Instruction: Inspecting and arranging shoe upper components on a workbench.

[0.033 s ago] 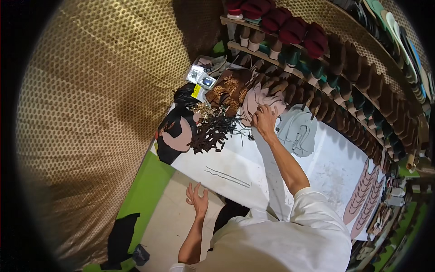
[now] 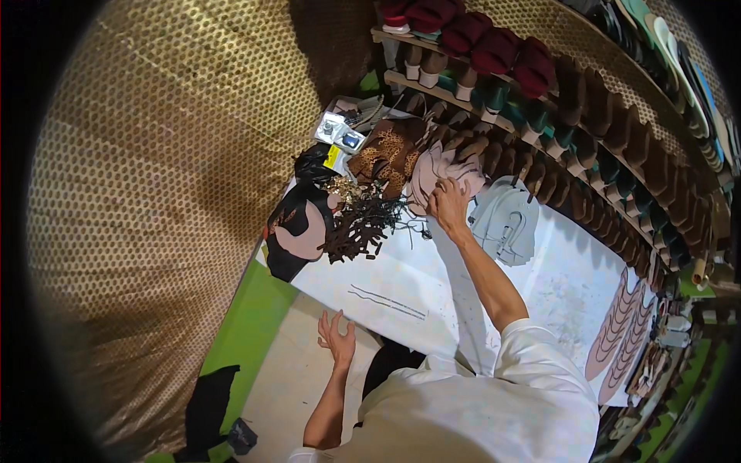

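Note:
My right hand [image 2: 449, 202] reaches onto a fanned pile of pale pink cut pieces [image 2: 432, 166] at the far side of the white table. Its fingers are bent, and they grip the pile's near edge. Off the table's near edge, above the floor, my left hand [image 2: 336, 338] hangs with its fingers spread and nothing in it. Light grey cut pieces [image 2: 505, 224] lie in a stack just right of my right forearm. To the left is a heap of short dark strips [image 2: 359, 230]. Behind it lie leopard-print and brown pieces [image 2: 388, 158].
Racks of brown shoe lasts [image 2: 594, 174] curve along the back and right, with dark red shoes [image 2: 494, 50] on top. Black and pink pieces [image 2: 309, 231] sit at the table's left corner. Two thin strips [image 2: 390, 301] lie near the front edge. Curved pink pieces [image 2: 617, 332] line the right end.

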`<state>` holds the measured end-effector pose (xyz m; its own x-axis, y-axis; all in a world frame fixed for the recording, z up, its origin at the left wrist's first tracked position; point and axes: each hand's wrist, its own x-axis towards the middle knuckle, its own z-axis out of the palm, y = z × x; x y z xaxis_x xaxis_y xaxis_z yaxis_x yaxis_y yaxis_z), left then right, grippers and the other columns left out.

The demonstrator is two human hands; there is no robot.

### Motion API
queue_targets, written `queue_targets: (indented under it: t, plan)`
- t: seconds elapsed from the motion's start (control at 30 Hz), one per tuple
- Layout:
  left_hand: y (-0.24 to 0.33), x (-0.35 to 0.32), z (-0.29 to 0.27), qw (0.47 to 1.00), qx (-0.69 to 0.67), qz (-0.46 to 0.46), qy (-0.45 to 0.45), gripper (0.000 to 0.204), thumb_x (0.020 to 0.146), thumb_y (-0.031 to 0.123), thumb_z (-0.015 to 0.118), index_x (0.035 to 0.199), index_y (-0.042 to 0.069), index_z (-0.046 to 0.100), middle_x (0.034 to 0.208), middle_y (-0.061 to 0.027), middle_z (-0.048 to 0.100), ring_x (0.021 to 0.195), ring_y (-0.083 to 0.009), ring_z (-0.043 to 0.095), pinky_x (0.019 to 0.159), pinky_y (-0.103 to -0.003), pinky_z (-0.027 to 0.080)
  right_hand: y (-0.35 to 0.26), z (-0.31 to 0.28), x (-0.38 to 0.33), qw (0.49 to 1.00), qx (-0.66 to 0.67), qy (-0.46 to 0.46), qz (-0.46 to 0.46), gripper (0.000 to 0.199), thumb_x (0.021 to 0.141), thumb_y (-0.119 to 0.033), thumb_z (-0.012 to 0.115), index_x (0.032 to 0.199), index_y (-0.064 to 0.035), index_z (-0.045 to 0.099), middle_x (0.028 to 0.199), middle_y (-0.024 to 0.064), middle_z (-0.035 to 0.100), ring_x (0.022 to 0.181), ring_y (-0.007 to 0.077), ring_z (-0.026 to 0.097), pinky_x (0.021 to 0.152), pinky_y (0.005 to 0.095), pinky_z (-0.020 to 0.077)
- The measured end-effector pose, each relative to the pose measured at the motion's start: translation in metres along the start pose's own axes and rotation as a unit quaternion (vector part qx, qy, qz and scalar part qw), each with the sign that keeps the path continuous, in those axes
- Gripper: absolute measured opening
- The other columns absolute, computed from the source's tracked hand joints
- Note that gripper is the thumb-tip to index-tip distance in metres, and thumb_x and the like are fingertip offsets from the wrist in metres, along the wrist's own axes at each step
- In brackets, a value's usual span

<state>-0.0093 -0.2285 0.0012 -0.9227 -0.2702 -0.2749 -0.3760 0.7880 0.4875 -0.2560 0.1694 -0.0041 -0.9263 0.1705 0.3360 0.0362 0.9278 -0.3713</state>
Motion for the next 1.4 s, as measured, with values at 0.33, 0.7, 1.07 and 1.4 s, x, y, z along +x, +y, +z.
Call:
queue_targets:
  t: [0.33, 0.7, 1.07, 1.4]
  plan:
    - [0.027, 0.038, -0.012, 0.99, -0.034, 0.139, -0.011, 0.047, 0.092, 0.028, 0.075, 0.137, 0.019, 0.067, 0.169, -0.0141, 0.032, 0.157, -0.038, 0.021, 0.114, -0.077, 0.013, 0.011, -0.068, -0.007, 0.996, -0.038, 0.074, -0.015, 0.017, 0.097, -0.019, 0.063, 0.106, -0.0055, 0.068, 0.133, 0.0098, 0.063, 0.135, 0.0314, 0.051, 0.121, 0.063, 0.0227]
    - [0.14, 0.061, 0.006, 0.924, 0.027, 0.368, -0.105, 0.046, 0.089, 0.028, 0.076, 0.134, 0.022, 0.07, 0.17, -0.0171, 0.028, 0.157, -0.0423, 0.017, 0.113, -0.08, 0.009, -0.003, -0.111, -0.045, 0.995, -0.099, 0.005, -0.021, 0.011, 0.095, -0.015, 0.066, 0.103, -0.0091, 0.072, 0.129, 0.0073, 0.064, 0.135, 0.0277, 0.051, 0.121, 0.0641, 0.0217]
    - [0.248, 0.107, 0.076, 0.896, 0.069, 0.419, -0.133, 0.053, 0.088, 0.032, 0.075, 0.14, 0.024, 0.066, 0.17, -0.0185, 0.024, 0.157, -0.0432, 0.012, 0.11, -0.083, 0.005, 0.016, -0.075, 0.018, 0.995, -0.089, -0.044, -0.026, 0.014, 0.092, -0.02, 0.066, 0.098, -0.0119, 0.076, 0.11, 0.0056, 0.071, 0.115, 0.0266, 0.065, 0.12, 0.0668, 0.0232]
    - [0.307, 0.16, 0.133, 0.881, 0.156, 0.414, -0.165, 0.065, 0.087, 0.026, 0.069, 0.15, 0.021, 0.052, 0.164, -0.0123, 0.039, 0.157, -0.0437, 0.016, 0.111, -0.086, 0.006, 0.059, -0.099, 0.108, 0.97, -0.192, -0.066, -0.137, 0.017, 0.092, -0.016, 0.061, 0.098, -0.0083, 0.074, 0.107, 0.0061, 0.07, 0.111, 0.0264, 0.067, 0.118, 0.0696, 0.0252]
